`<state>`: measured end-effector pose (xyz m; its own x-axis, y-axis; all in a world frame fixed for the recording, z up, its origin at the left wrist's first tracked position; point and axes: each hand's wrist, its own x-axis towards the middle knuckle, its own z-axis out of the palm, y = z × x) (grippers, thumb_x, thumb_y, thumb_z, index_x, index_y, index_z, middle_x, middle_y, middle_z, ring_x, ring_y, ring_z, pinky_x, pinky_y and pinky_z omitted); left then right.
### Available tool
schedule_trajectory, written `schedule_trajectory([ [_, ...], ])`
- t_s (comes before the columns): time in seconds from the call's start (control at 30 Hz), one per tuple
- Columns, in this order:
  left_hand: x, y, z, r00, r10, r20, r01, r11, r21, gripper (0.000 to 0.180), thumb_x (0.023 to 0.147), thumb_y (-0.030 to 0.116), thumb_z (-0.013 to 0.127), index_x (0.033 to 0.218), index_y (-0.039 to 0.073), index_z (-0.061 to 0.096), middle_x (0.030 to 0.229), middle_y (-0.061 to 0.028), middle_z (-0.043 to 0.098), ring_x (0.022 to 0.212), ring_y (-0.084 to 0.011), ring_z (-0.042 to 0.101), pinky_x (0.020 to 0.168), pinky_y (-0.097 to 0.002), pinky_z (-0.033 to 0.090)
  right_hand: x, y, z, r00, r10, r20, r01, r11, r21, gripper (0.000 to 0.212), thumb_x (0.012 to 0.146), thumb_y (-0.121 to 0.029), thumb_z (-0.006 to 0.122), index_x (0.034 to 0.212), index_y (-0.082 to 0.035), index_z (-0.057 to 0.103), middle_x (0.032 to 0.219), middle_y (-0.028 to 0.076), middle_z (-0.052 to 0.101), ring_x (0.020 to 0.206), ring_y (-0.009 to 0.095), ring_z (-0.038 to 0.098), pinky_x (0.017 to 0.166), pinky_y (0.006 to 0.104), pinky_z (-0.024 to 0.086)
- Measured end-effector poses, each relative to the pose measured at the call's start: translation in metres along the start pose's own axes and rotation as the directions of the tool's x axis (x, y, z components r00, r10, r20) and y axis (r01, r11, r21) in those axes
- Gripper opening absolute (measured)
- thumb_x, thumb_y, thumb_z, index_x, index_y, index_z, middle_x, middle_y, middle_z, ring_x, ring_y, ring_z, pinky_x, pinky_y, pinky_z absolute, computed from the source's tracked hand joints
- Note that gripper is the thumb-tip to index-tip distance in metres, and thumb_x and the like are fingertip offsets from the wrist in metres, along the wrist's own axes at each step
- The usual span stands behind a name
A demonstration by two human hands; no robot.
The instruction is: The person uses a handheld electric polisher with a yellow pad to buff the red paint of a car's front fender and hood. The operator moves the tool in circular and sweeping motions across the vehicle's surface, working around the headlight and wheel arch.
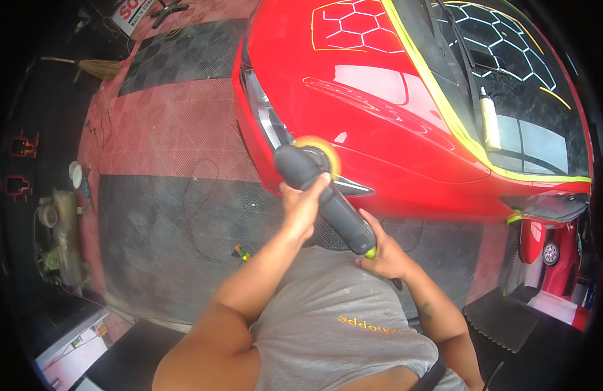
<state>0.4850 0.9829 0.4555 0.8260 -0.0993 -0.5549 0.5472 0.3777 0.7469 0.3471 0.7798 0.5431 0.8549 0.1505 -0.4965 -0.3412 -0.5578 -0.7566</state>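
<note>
A dark grey car polisher (334,208) with a yellow pad (328,156) is between my two hands. Its pad lies at the front corner of the red car (406,156), by the headlight (265,111); whether it presses on the paint I cannot tell. My left hand (301,207) is closed round the polisher near its head, thumb on top. My right hand (385,253) grips the rear end, by a lime-green part. Yellow-green masking tape (438,104) runs along the edge of the windshield.
A white bottle (489,122) lies on the windshield by the wiper. Red and dark grey floor tiles (177,130) surround the car. Along the left are a broom (96,67) and a metal tank (65,238). A second red car (552,254) is at the right.
</note>
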Motion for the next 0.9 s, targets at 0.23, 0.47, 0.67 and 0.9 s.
schedule_trajectory([
  [0.23, 0.026, 0.053, -0.033, 0.997, -0.076, 0.01, 0.076, 0.997, -0.028, 0.071, 0.093, 0.031, 0.088, 0.14, -0.003, 0.047, 0.121, -0.0196, 0.07, 0.098, -0.0303, 0.079, 0.078, -0.0501, 0.07, 0.046, -0.043, 0.021, 0.998, 0.063, -0.008, -0.064, 0.993, -0.096, 0.113, 0.081, -0.002, 0.071, 0.177, -0.025, 0.016, 0.125, 0.031, 0.075, 0.118, 0.053, 0.071, 0.104, 0.0545, 0.056],
  [0.47, 0.03, 0.059, -0.037, 0.99, -0.117, 0.072, 0.117, 0.993, 0.011, 0.073, 0.098, 0.033, 0.082, 0.15, 0.006, 0.039, 0.133, -0.0163, 0.064, 0.116, -0.0296, 0.073, 0.091, -0.0551, 0.066, 0.051, -0.052, 0.021, 0.992, 0.127, 0.009, -0.126, 0.99, -0.058, 0.112, 0.081, -0.002, 0.071, 0.177, -0.024, 0.017, 0.12, 0.031, 0.076, 0.115, 0.052, 0.072, 0.101, 0.054, 0.058],
  [0.67, 0.02, 0.029, -0.014, 0.991, -0.043, 0.125, 0.045, 0.999, -0.014, 0.089, 0.091, 0.022, 0.091, 0.15, -0.006, 0.03, 0.134, -0.0217, 0.062, 0.115, -0.0249, 0.072, 0.097, -0.0431, 0.063, 0.018, -0.032, 0.016, 0.982, 0.182, -0.053, -0.185, 0.982, -0.049, 0.114, 0.084, -0.017, 0.084, 0.177, -0.019, 0.018, 0.135, 0.03, 0.072, 0.124, 0.05, 0.071, 0.111, 0.0513, 0.055],
  [0.9, -0.049, -0.013, 0.07, 0.998, 0.03, 0.06, -0.034, 0.997, 0.074, 0.083, 0.092, 0.018, 0.09, 0.148, -0.003, 0.032, 0.136, -0.0186, 0.054, 0.125, -0.0238, 0.062, 0.11, -0.0416, 0.054, -0.04, 0.06, -0.002, 0.953, 0.219, -0.208, -0.164, 0.954, 0.252, 0.107, 0.082, -0.051, 0.095, 0.167, -0.014, 0.043, 0.144, 0.023, 0.071, 0.133, 0.039, 0.07, 0.115, 0.047, 0.052],
])
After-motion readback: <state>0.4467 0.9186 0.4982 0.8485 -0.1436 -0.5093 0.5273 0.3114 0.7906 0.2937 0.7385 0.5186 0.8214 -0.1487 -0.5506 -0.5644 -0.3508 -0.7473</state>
